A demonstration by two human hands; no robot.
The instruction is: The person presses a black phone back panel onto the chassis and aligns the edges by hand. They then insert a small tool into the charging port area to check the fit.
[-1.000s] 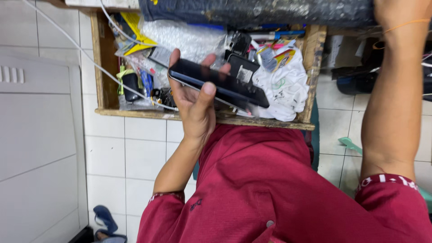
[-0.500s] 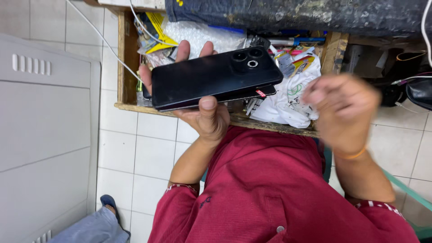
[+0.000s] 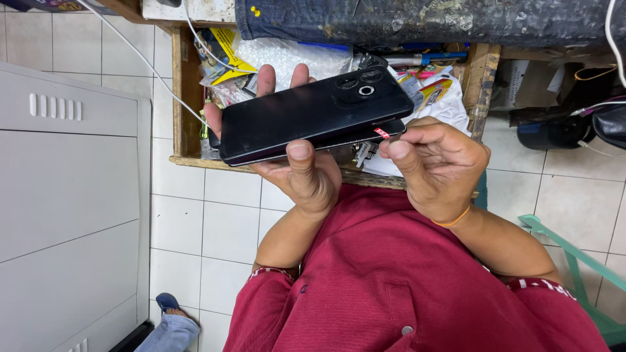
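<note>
At centre frame, the left hand (image 3: 306, 173) clamps a black phone (image 3: 313, 114) between thumb and fingers (image 3: 266, 78); the right hand (image 3: 437, 166) pinches its right end above a cluttered wooden drawer (image 3: 186, 91).

The black phone (image 3: 313, 114) at centre has a smooth, faintly glossy back dusted with fine specks. Behind it, a rough wooden drawer (image 3: 186, 98) holds crinkly clear plastic bags (image 3: 287, 55). The floor tiles (image 3: 222, 228) lower left look glazed; the red shirt (image 3: 404, 287) is soft matt cloth.
</note>
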